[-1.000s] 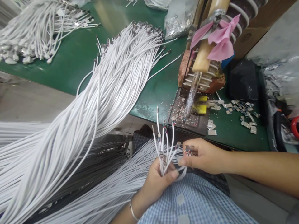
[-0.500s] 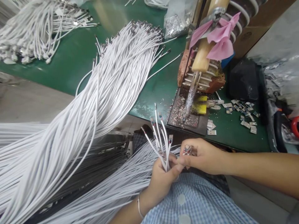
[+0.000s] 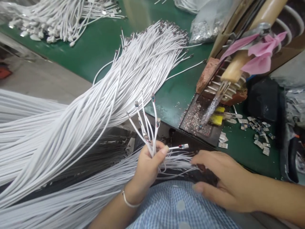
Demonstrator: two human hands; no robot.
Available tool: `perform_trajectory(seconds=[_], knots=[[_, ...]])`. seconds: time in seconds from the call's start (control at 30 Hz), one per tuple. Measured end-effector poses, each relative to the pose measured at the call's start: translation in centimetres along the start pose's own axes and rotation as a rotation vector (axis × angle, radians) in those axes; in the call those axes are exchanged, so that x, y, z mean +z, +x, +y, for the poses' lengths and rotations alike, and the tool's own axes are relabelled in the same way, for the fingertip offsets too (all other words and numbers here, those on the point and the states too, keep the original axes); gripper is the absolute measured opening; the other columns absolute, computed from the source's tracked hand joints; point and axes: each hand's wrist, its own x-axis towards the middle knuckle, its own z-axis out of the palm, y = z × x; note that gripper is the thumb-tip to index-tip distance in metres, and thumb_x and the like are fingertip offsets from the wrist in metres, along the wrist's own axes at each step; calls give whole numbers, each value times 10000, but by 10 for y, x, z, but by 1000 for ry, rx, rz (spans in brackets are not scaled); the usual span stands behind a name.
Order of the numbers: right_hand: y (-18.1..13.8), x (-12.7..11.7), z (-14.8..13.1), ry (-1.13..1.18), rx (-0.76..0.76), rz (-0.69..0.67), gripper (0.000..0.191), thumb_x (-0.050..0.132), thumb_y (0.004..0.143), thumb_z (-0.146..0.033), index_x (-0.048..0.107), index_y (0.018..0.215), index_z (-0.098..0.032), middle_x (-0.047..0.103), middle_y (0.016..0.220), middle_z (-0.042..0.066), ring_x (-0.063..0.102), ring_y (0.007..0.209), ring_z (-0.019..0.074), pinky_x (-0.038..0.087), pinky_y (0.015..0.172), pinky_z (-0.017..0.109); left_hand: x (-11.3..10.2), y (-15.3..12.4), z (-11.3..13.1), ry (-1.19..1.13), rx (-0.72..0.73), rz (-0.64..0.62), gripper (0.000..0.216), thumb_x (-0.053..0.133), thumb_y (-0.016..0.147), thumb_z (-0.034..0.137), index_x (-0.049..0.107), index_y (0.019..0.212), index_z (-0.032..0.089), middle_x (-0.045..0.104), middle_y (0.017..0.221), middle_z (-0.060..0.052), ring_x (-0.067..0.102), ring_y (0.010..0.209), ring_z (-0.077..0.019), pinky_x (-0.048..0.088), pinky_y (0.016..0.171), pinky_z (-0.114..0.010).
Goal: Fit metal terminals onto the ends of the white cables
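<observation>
My left hand (image 3: 149,163) is closed round several white cables (image 3: 147,130), their ends fanning upward, some tipped with small metal USB connectors. One more cable with a metal connector (image 3: 184,146) sticks out to the right past the thumb. Just right of it, my right hand (image 3: 221,181) is held with thumb and fingers apart and nothing visible in them. Its fingertips are close to the loose ends of a lower bundle of white cables (image 3: 178,162), which lies above my lap; whether they touch cannot be made out.
A thick bundle of white cables (image 3: 133,73) spans the green table (image 3: 78,57). At right, a wooden-handled soldering iron (image 3: 234,68) with pink cloth points down over a dark, solder-specked plate (image 3: 190,122). Loose connector shells (image 3: 259,127) lie beyond. More cables (image 3: 59,22) are at the back left.
My right hand has let go of the small connectors it held, opened and drawn away to the right. My left hand has moved left, and a connector-tipped cable now points rightward from it.
</observation>
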Motion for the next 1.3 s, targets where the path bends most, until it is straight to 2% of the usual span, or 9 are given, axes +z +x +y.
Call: perform_trajectory(seconds=[0.1, 0.23, 0.33, 0.4, 0.5, 0.63, 0.77, 0.97, 1.3], knots=[[-4, -9, 0, 3, -124, 129, 193, 446, 838, -211, 473, 1026, -178, 543, 835, 55, 541, 692, 170, 450, 614, 289, 4, 3, 4, -25, 3, -28, 234, 685, 700, 356, 543, 690, 169, 415, 479, 75, 325, 433, -61, 235, 428, -198], [-2, -16, 3, -147, -177, 259, 224, 418, 823, -71, 526, 988, -176, 522, 804, 46, 511, 588, 123, 429, 530, 236, 9, 6, 6, 22, 24, -53, 214, 669, 715, 350, 557, 689, 169, 439, 503, 66, 346, 451, -64, 264, 444, -202], [3, -18, 6, -302, -205, 269, 189, 428, 839, -92, 547, 959, -176, 521, 631, 6, 489, 513, 134, 400, 488, 254, 15, 9, 9, 43, 47, -59, 208, 668, 717, 349, 564, 705, 169, 445, 508, 67, 349, 448, -62, 278, 450, -203], [6, -19, 7, -361, -157, 288, 155, 429, 851, -128, 538, 952, -174, 550, 608, 2, 511, 509, 145, 415, 508, 273, 18, 11, 12, 57, 65, -63, 204, 672, 714, 341, 563, 710, 169, 446, 512, 67, 355, 448, -64, 285, 450, -204], [10, -20, 8, -341, -51, 320, 76, 442, 846, -143, 496, 864, -192, 593, 635, 7, 545, 517, 145, 442, 529, 278, 24, 15, 17, 68, 97, -70, 188, 669, 719, 322, 561, 712, 168, 437, 519, 69, 352, 444, -61, 289, 445, -200], [13, -20, 13, -215, -86, 387, 107, 469, 820, -99, 488, 839, -202, 629, 794, 50, 625, 734, 166, 498, 639, 277, 30, 19, 25, 96, 150, -71, 178, 661, 727, 305, 553, 700, 167, 434, 529, 69, 359, 449, -56, 288, 436, -187], [13, -20, 18, -248, -82, 431, 127, 495, 804, -91, 517, 846, -209, 625, 976, 90, 623, 902, 202, 513, 709, 315, 34, 22, 33, 115, 151, -76, 170, 651, 726, 285, 539, 679, 165, 420, 512, 72, 356, 440, -56, 293, 424, -183], [15, -22, 18, -255, -106, 471, 138, 524, 786, -70, 531, 813, -206, 640, 868, 69, 619, 908, 206, 513, 744, 324, 36, 25, 39, 118, 172, -81, 149, 645, 723, 249, 540, 657, 167, 431, 520, 67, 367, 457, -58, 316, 440, -182], [17, -20, 19, -254, -120, 535, 137, 547, 772, -88, 547, 832, -211, 628, 903, 77, 621, 858, 221, 501, 749, 373, 41, 26, 49, 90, 177, -50, 147, 680, 670, 227, 564, 604, 166, 442, 504, 56, 376, 462, -73, 312, 437, -196]])
